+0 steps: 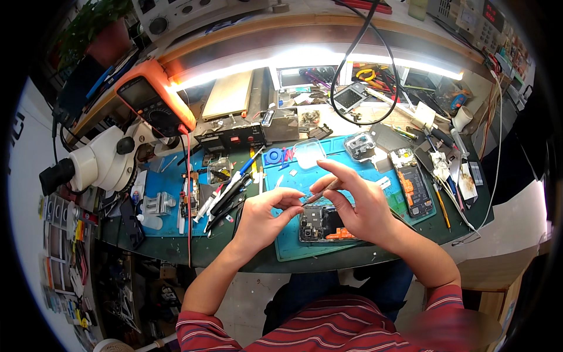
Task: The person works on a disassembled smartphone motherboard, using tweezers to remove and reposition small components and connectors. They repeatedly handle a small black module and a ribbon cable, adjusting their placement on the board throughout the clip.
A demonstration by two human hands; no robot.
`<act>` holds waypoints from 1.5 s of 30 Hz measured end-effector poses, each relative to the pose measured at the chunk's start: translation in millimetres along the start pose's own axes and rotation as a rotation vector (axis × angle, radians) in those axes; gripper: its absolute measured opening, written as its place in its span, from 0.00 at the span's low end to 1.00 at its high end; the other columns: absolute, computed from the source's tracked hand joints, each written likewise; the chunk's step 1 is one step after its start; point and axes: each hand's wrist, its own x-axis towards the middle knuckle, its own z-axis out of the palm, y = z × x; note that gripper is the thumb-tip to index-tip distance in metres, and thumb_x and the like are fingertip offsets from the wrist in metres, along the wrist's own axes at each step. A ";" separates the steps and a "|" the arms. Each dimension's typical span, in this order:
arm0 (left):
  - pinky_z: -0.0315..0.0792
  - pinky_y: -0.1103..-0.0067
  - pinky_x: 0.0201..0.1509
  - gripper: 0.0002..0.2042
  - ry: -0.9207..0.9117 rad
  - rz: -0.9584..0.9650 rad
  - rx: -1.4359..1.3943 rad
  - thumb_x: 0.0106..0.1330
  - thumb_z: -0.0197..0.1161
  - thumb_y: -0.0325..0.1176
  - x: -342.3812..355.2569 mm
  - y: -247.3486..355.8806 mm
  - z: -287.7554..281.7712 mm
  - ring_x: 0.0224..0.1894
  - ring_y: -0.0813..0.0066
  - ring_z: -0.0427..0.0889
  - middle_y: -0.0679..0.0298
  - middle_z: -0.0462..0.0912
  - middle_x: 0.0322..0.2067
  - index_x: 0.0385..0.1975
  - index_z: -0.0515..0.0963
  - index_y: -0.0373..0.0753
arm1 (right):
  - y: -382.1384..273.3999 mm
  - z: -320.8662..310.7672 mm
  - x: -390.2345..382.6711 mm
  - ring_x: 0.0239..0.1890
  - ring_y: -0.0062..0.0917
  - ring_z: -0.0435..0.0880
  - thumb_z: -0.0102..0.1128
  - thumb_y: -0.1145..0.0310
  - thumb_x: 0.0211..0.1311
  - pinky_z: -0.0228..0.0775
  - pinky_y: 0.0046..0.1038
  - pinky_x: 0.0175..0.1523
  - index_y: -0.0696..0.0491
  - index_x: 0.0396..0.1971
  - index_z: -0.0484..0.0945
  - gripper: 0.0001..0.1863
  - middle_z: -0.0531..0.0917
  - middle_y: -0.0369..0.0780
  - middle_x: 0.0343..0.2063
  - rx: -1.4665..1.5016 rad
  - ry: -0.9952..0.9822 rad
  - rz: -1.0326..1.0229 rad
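Over the blue work mat point(287, 249), my two hands meet fingertip to fingertip. My left hand point(261, 214) is closed in a pinch; whatever small thing is between thumb and fingers is too small to make out. In my right hand point(369, 208) a thin, dark pen-like tool point(321, 195) is held, its tip reaching the left fingertips. An opened phone point(312, 222) lies below them, showing a circuit board, a camera module and an orange flex part; the right hand covers some of it. Another opened phone point(417, 190) lies farther right.
A clear plastic box point(309, 154) and a small clear case point(360, 145) sit at the mat's far side. Screwdrivers and pens point(230, 196) lie left. An orange multimeter point(153, 97) and a white microscope point(97, 161) stand far left. A black cable loop point(394, 88) hangs ahead.
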 end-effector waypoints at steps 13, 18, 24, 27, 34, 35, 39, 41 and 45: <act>0.86 0.74 0.56 0.15 -0.001 -0.068 -0.023 0.70 0.71 0.21 -12.7 -12.0 11.2 0.49 0.70 0.94 0.56 0.94 0.45 0.56 0.85 0.34 | 9.2 14.0 1.0 0.39 0.32 0.94 0.71 0.75 0.70 0.86 0.30 0.42 0.55 0.65 0.79 0.24 0.92 0.43 0.42 -0.283 -0.076 -0.127; 0.83 0.73 0.64 0.18 -0.052 -0.071 0.009 0.72 0.66 0.18 -16.9 -16.6 9.5 0.56 0.68 0.92 0.55 0.93 0.52 0.61 0.83 0.33 | 16.5 19.2 3.0 0.38 0.33 0.93 0.70 0.76 0.68 0.85 0.31 0.40 0.54 0.64 0.78 0.24 0.90 0.42 0.40 -0.336 -0.098 -0.173; 0.84 0.73 0.61 0.17 -0.026 -0.010 0.068 0.71 0.68 0.19 -18.9 -20.8 9.7 0.55 0.67 0.93 0.55 0.93 0.51 0.59 0.84 0.33 | 21.2 22.0 7.4 0.37 0.33 0.92 0.67 0.79 0.63 0.85 0.32 0.40 0.54 0.60 0.77 0.24 0.89 0.40 0.34 -0.263 -0.156 -0.278; 0.85 0.73 0.57 0.16 -0.040 0.014 0.139 0.71 0.69 0.20 -18.8 -20.6 7.9 0.53 0.66 0.93 0.54 0.93 0.49 0.58 0.85 0.34 | 18.6 20.7 10.0 0.37 0.33 0.92 0.67 0.78 0.63 0.85 0.32 0.42 0.53 0.60 0.78 0.24 0.89 0.40 0.36 -0.230 -0.230 -0.246; 0.84 0.73 0.46 0.11 0.030 0.035 0.360 0.68 0.73 0.23 2.4 -34.5 1.0 0.39 0.65 0.91 0.56 0.90 0.39 0.49 0.87 0.33 | 19.1 25.7 17.1 0.40 0.35 0.92 0.73 0.67 0.66 0.84 0.33 0.43 0.52 0.69 0.75 0.32 0.89 0.42 0.40 -0.304 -0.128 -0.184; 0.82 0.71 0.44 0.09 0.048 0.054 0.331 0.67 0.73 0.26 6.7 -37.1 5.0 0.38 0.64 0.89 0.57 0.88 0.37 0.45 0.87 0.35 | 21.0 28.4 15.5 0.41 0.35 0.92 0.73 0.67 0.66 0.84 0.34 0.43 0.52 0.70 0.75 0.32 0.89 0.42 0.41 -0.220 -0.139 -0.139; 0.81 0.68 0.44 0.07 -0.096 -0.019 0.490 0.66 0.74 0.29 20.5 -27.2 6.2 0.39 0.60 0.88 0.59 0.87 0.37 0.41 0.86 0.38 | 10.5 15.7 15.0 0.43 0.38 0.91 0.69 0.73 0.68 0.84 0.36 0.46 0.53 0.71 0.73 0.32 0.89 0.45 0.45 -0.471 -0.284 -0.023; 0.80 0.66 0.44 0.08 -0.088 0.031 0.489 0.65 0.74 0.31 22.4 -27.2 7.7 0.40 0.58 0.87 0.59 0.86 0.37 0.41 0.86 0.39 | 18.9 22.2 16.7 0.43 0.38 0.91 0.68 0.74 0.67 0.84 0.36 0.45 0.53 0.72 0.73 0.32 0.89 0.44 0.44 -0.277 -0.180 -0.084; 0.81 0.63 0.45 0.07 -0.118 0.104 0.469 0.67 0.73 0.35 24.8 -32.8 7.1 0.43 0.57 0.87 0.62 0.86 0.39 0.39 0.86 0.41 | 20.2 20.8 12.8 0.44 0.39 0.91 0.69 0.73 0.67 0.84 0.37 0.45 0.51 0.73 0.73 0.34 0.89 0.43 0.44 -0.265 -0.189 -0.058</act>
